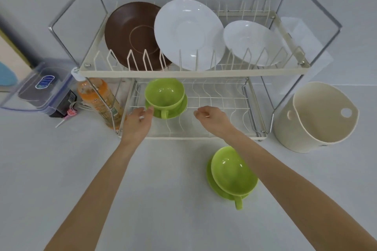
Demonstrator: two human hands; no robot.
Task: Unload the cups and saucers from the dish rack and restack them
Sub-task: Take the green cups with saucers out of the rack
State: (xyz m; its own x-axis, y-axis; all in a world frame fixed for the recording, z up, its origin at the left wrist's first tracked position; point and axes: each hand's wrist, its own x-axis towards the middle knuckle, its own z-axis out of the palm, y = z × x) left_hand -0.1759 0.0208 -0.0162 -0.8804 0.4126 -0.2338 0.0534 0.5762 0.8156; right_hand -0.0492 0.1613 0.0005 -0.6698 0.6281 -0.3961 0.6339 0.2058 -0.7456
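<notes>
Head view: our left hand (140,117) touches a green saucer (166,111) under its cup (164,92) in the dish rack (204,134); our right hand (211,117) hovers, grip loose and empty. Another cup (233,171) and saucer sit on the table (61,169).

Two-tier dish rack (183,73) with a cream frame, standing toward the far edge of the worktop (61,169). Lower tier, left part: a green cup (164,92), upright, seated on a green saucer (181,111), handle toward the near edge. On the worktop in front of the rack, right of centre: a second green cup (232,171) on its green saucer (214,186), handle likewise toward the near edge.
</notes>
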